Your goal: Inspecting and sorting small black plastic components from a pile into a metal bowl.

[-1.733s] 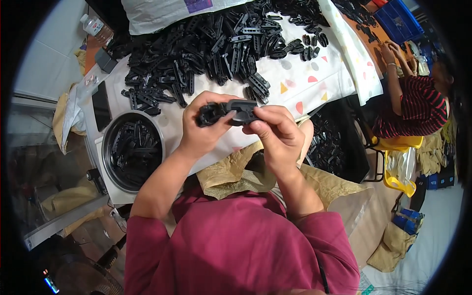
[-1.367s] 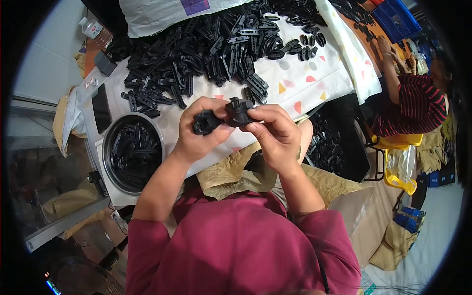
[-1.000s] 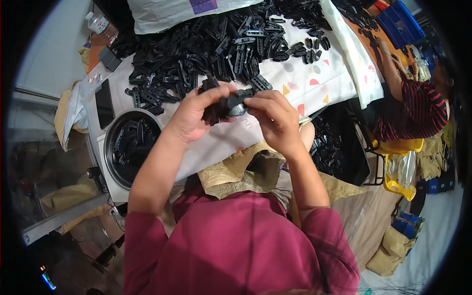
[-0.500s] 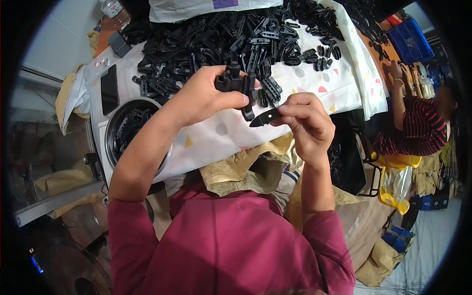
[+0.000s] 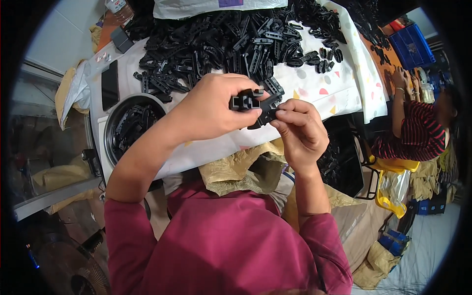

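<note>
Close by, the left hand (image 5: 216, 104) grips blocky black plastic pieces (image 5: 244, 103) above the white-clothed desk (image 5: 216, 147), toward its near edge; the right hand (image 5: 305, 135) pinches a flat black plastic part (image 5: 266, 118) beside them. All look light, stiff, perhaps slick: best held by their sides.

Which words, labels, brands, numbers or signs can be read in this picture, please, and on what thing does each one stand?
None can be read clearly.
Plastic bottle: red-and-white label, too small and cut by the picture's edge.
White sack: purple printed patch, cut off, nothing legible.
Black plastic parts in the left hand and right hand: no marking can be made out.
</note>
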`<state>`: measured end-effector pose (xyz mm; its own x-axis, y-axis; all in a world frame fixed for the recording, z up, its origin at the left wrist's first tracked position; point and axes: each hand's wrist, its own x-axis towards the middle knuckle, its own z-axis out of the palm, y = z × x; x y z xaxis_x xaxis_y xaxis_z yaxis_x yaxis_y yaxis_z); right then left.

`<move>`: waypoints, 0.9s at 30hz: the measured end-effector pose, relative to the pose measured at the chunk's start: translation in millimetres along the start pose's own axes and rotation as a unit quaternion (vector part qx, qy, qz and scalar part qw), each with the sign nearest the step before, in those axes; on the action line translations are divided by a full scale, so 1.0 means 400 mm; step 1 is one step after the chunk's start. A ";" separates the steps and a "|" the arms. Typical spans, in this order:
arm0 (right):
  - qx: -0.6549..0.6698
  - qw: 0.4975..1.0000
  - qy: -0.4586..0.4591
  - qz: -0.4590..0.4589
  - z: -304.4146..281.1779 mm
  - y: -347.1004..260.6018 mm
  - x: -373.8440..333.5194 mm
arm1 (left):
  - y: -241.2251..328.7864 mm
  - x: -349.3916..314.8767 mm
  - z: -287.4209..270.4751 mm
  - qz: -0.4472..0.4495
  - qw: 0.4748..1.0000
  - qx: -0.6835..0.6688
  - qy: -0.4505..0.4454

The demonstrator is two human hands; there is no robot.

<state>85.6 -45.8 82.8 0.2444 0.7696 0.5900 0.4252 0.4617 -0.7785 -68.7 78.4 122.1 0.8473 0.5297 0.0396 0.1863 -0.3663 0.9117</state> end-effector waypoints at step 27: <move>-0.481 0.856 -0.125 0.142 0.081 0.264 -0.033 | -0.150 -0.439 -0.158 -0.258 0.884 0.303 0.247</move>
<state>99.2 6.9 -14.3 0.3136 0.9163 0.2493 0.9300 -0.2433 -0.2754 -260.3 55.8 86.2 0.2798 0.9600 -0.0074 0.8432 -0.2421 0.4801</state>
